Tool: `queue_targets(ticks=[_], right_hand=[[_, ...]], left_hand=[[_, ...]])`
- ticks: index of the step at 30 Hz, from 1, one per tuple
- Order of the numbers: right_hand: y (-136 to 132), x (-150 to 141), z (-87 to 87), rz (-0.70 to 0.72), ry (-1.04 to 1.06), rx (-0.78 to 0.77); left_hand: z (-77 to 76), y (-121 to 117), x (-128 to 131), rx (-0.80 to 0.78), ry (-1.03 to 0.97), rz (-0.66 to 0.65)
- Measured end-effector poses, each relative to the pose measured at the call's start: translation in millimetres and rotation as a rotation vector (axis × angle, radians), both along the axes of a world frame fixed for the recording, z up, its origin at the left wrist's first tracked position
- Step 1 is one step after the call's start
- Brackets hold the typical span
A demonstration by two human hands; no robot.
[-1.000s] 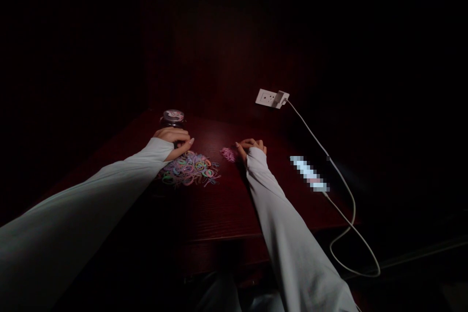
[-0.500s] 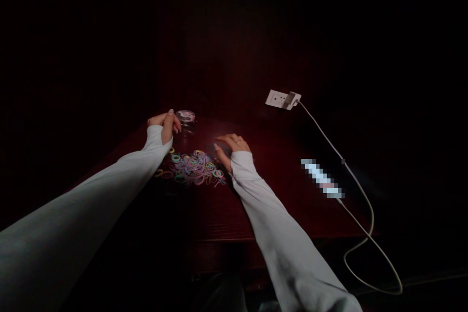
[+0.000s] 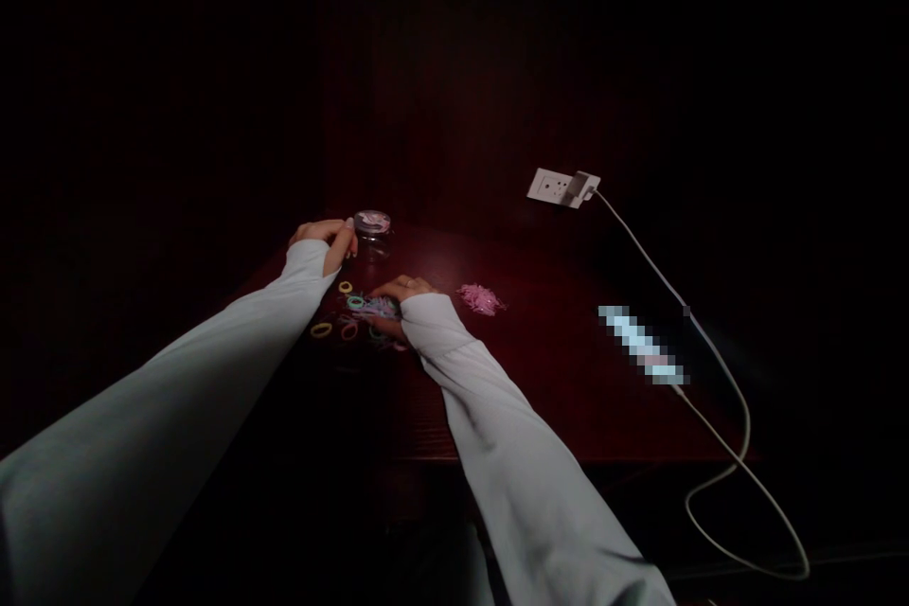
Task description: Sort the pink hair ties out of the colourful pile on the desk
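Note:
A loose pile of colourful elastic hair ties (image 3: 374,308) lies on the dark red table. My right hand (image 3: 404,294) reaches over its right side, thumb and fingers apart around the ties, partly covering them. A few ties, such as a yellow one (image 3: 322,330), lie loose at the left edge. My left hand (image 3: 328,239) is closed beyond the pile, thumb against the fingers; whatever may be in it cannot be made out. Just right of it stands a small clear jar (image 3: 373,249) with a pink-patterned round lid (image 3: 373,222). Contact between hand and jar is unclear.
A separate heap of pink hair ties (image 3: 481,299) lies right of my right hand. Farther right, a blurred-out phone (image 3: 643,346) is joined by a white cable (image 3: 710,365) to a charger in a wall socket (image 3: 556,187). The table's front edge (image 3: 511,461) shows below.
My right hand has moved left onto the multicoloured pile. The pink heap, previously out of sight, now shows to its right. My left hand stays closed by the jar.

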State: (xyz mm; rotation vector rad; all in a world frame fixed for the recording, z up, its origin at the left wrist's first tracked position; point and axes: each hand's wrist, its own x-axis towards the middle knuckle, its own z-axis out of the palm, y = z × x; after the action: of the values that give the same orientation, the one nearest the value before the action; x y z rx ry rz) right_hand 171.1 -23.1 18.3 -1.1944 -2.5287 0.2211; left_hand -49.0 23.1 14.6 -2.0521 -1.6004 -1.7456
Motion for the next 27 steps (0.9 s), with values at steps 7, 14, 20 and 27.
queue_targets(ticks=[7, 14, 20, 27], right_hand=[[20.3, 8.5, -2.7, 0.031, 0.305, -0.03], [30.2, 35.5, -5.5, 0.024, 0.488, -0.096], [34.6, 55.6, -20.1, 0.009, 0.6, -0.222], [38.3, 67.7, -25.9, -0.03, 0.654, -0.293]], left_hand=[[-6.3, 8.1, -5.7, -0.19, 0.078, -0.09], [-13.7, -14.4, -8.2, -0.31, 0.226, -0.226], [-23.3, -54.5, -12.3, -0.509, 0.379, -0.233], [-26.4, -86.6, -15.1, -0.606, 0.731, -0.227]])
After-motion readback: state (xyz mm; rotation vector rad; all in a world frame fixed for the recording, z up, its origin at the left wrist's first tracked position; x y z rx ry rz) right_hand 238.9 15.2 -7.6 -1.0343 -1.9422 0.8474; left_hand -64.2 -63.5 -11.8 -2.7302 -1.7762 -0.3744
